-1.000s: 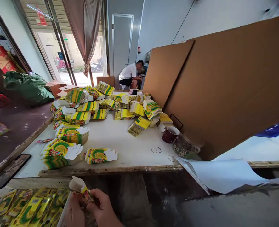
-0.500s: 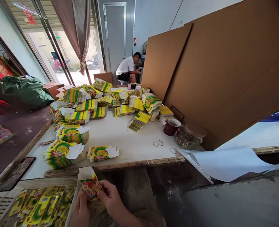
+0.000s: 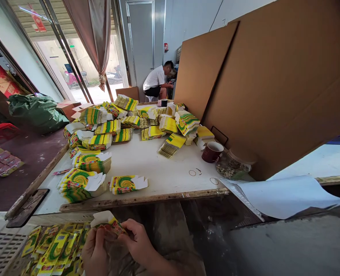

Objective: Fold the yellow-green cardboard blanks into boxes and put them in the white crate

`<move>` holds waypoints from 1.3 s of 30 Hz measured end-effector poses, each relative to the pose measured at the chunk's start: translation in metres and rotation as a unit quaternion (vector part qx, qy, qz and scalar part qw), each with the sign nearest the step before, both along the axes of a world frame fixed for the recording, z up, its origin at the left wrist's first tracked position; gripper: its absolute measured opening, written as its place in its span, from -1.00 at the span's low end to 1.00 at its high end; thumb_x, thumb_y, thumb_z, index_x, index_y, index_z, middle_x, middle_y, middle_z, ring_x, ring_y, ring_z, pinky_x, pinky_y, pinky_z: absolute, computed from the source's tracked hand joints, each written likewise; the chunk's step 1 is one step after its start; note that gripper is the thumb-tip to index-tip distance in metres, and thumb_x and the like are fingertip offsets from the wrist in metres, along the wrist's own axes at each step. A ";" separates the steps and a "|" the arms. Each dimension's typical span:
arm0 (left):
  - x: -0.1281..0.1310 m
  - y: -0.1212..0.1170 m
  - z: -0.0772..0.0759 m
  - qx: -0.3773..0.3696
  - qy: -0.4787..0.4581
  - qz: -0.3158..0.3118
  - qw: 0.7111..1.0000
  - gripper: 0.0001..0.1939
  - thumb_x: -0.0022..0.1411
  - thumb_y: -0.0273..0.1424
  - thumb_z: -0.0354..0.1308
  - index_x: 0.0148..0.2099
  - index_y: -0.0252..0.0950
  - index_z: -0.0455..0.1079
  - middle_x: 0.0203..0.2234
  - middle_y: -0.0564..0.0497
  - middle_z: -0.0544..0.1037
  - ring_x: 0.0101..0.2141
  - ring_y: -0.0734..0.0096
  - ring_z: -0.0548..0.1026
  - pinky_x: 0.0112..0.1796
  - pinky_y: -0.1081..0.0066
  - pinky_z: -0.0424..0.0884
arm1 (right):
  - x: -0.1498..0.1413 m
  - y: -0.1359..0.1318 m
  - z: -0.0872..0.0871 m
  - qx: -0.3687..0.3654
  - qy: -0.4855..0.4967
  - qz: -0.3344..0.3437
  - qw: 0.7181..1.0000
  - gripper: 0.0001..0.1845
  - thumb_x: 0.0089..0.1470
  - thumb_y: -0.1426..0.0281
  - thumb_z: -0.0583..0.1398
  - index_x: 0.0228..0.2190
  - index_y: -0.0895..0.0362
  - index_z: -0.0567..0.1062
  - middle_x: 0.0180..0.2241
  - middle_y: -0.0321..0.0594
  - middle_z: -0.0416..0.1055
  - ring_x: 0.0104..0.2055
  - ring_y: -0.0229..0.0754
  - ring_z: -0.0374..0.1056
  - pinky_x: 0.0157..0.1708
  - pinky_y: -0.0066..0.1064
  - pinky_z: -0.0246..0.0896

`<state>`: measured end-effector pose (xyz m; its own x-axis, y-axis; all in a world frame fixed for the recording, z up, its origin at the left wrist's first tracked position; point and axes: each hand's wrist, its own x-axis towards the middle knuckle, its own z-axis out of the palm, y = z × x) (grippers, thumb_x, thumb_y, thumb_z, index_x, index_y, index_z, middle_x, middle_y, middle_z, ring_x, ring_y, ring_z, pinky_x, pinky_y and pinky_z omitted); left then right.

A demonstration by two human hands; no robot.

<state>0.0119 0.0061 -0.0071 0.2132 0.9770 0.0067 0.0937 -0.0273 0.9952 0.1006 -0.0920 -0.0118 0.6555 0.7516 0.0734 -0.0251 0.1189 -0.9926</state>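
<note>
A small yellow printed carton with its white flap standing up is held over my lap, just in front of the table edge. My left hand pinches its near left side, and the fingertips hide part of the print. On the other side my right hand grips the right end between thumb and fingers. Below and left of them, a pale plastic crate holds many filled yellow packs. On the table nearest my hands lie a short stack of flat cartons and a taller stack.
More bundles of flat cartons cover the table's far half. A phone lies at the left corner. A dark red mug and a jar stand right, by a large cardboard sheet. Another person sits behind.
The carton's printed front faced me half a second ago; now it is tipped back and lower, mostly showing its edge and white flap. Both hands have stayed on it.
</note>
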 end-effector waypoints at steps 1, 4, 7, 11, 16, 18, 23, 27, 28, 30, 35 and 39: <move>-0.002 0.002 -0.001 -0.015 -0.009 -0.006 1.000 -0.52 -0.17 0.04 0.37 -0.50 -0.31 0.46 -0.60 0.07 0.51 -0.54 0.39 0.44 -0.51 0.48 0.42 | 0.000 0.000 0.000 0.000 -0.004 -0.004 1.000 -0.87 -0.04 0.48 0.23 -0.40 0.12 0.60 -0.46 -0.33 0.34 -0.36 -0.23 0.23 -0.36 -0.44 0.04; -0.005 0.006 -0.003 -0.073 -0.050 -0.017 0.996 -0.56 -0.22 -0.04 0.42 -0.49 -0.31 0.46 -0.56 0.07 0.55 -0.50 0.39 0.46 -0.48 0.49 0.43 | 0.002 0.001 -0.001 0.004 0.034 -0.031 0.999 -0.96 -0.07 0.47 0.27 -0.48 0.13 0.56 -0.50 -0.37 0.29 -0.41 -0.26 0.19 -0.40 -0.45 0.03; -0.003 0.007 -0.006 -0.113 -0.083 -0.019 0.990 -0.56 -0.24 -0.06 0.44 -0.45 -0.30 0.46 -0.52 0.06 0.58 -0.48 0.39 0.49 -0.44 0.49 0.46 | 0.009 0.001 -0.003 0.005 0.065 -0.056 0.996 -0.90 -0.10 0.44 0.30 -0.58 0.14 0.49 -0.55 -0.40 0.22 -0.47 -0.30 0.12 -0.46 -0.46 -0.02; 0.000 0.002 -0.009 -0.102 -0.063 -0.039 0.992 -0.53 -0.30 -0.08 0.47 -0.45 -0.31 0.46 -0.52 0.05 0.58 -0.46 0.37 0.51 -0.43 0.49 0.48 | 0.014 -0.001 -0.003 0.004 0.050 -0.068 0.996 -0.80 -0.10 0.42 0.32 -0.64 0.14 0.44 -0.58 -0.43 0.17 -0.50 -0.32 0.07 -0.49 -0.45 -0.07; -0.012 0.018 0.001 -0.064 -0.022 -0.041 0.997 -0.48 -0.33 -0.04 0.46 -0.37 -0.26 0.47 -0.48 0.01 0.60 -0.41 0.21 0.55 -0.39 0.35 0.52 | 0.011 -0.002 0.000 0.022 -0.026 -0.064 0.997 -0.87 -0.01 0.40 0.31 -0.55 0.11 0.51 -0.53 -0.38 0.25 -0.46 -0.28 0.17 -0.45 -0.44 0.02; -0.024 0.041 0.011 -0.057 -0.043 -0.066 0.995 -0.36 -0.35 0.11 0.41 -0.27 -0.22 0.49 -0.38 -0.06 0.63 -0.29 0.05 0.58 -0.31 0.24 0.55 | 0.015 -0.005 0.002 0.028 -0.105 -0.060 0.992 -0.88 0.11 0.37 0.24 -0.44 0.09 0.57 -0.46 -0.30 0.35 -0.38 -0.22 0.25 -0.38 -0.40 0.09; -0.047 0.075 0.028 0.013 -0.022 -0.147 0.989 0.00 -0.51 0.26 0.35 0.00 -0.18 0.45 -0.10 -0.19 0.61 0.00 -0.25 0.49 -0.07 0.05 0.48 | 0.028 -0.013 0.008 -0.005 -0.350 -0.037 0.936 -0.72 0.27 0.39 0.10 -0.32 -0.10 0.61 -0.35 -0.26 0.54 -0.21 -0.13 0.32 -0.04 -0.17 0.08; -0.037 0.034 0.019 0.104 0.168 -0.268 0.943 0.05 -0.40 -0.14 0.49 0.21 -0.23 0.27 -0.01 -0.18 0.56 0.00 -0.19 0.50 -0.01 0.03 0.44 | 0.018 -0.012 0.008 0.015 -0.399 0.013 0.917 -0.71 0.28 0.40 0.12 -0.29 -0.20 0.60 -0.32 -0.34 0.56 -0.13 -0.16 0.34 0.18 -0.11 -0.06; -0.032 0.022 0.016 0.112 0.200 -0.260 0.938 -0.03 -0.31 -0.14 0.44 0.20 -0.25 0.26 -0.09 -0.16 0.59 -0.08 -0.15 0.54 -0.05 0.01 0.46 | 0.015 -0.012 0.006 0.025 -0.386 0.010 0.922 -0.72 0.25 0.42 0.13 -0.23 -0.18 0.59 -0.23 -0.31 0.56 -0.07 -0.14 0.34 0.20 -0.10 -0.06; -0.024 0.004 0.011 0.128 0.224 -0.227 0.939 -0.15 -0.15 -0.14 0.33 0.20 -0.27 0.22 -0.16 -0.13 0.59 -0.16 -0.09 0.57 -0.10 0.01 0.48 | 0.012 -0.012 0.003 0.039 -0.312 -0.029 0.949 -0.62 0.17 0.42 0.18 0.01 -0.10 0.49 0.05 -0.17 0.43 0.13 -0.05 0.24 0.23 -0.06 -0.06; -0.019 -0.003 0.003 0.181 0.183 -0.274 0.927 -0.24 -0.05 -0.26 0.23 0.22 -0.28 0.15 0.05 -0.24 0.46 0.05 -0.05 0.48 0.01 0.07 0.44 | 0.015 -0.005 -0.008 0.056 0.108 0.017 0.992 -0.19 0.03 0.03 0.29 0.23 0.06 0.25 0.25 0.00 0.21 0.27 0.05 0.12 0.23 -0.07 0.01; -0.021 -0.007 -0.009 0.236 0.191 -0.308 0.902 -0.32 -0.02 -0.32 0.21 0.17 -0.29 0.17 0.02 -0.24 0.44 0.03 -0.06 0.48 0.02 0.01 0.42 | 0.011 0.005 -0.013 0.035 0.275 0.137 0.951 -0.26 -0.24 -0.15 0.37 -0.12 0.08 0.55 -0.26 -0.22 0.53 -0.13 -0.05 0.42 -0.01 -0.13 0.25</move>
<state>-0.0091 -0.0006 -0.0157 0.7891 0.5802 0.2018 0.2491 -0.6025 0.7582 0.1113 -0.0868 -0.0251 0.3895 0.9056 -0.1675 -0.5782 0.0989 -0.8099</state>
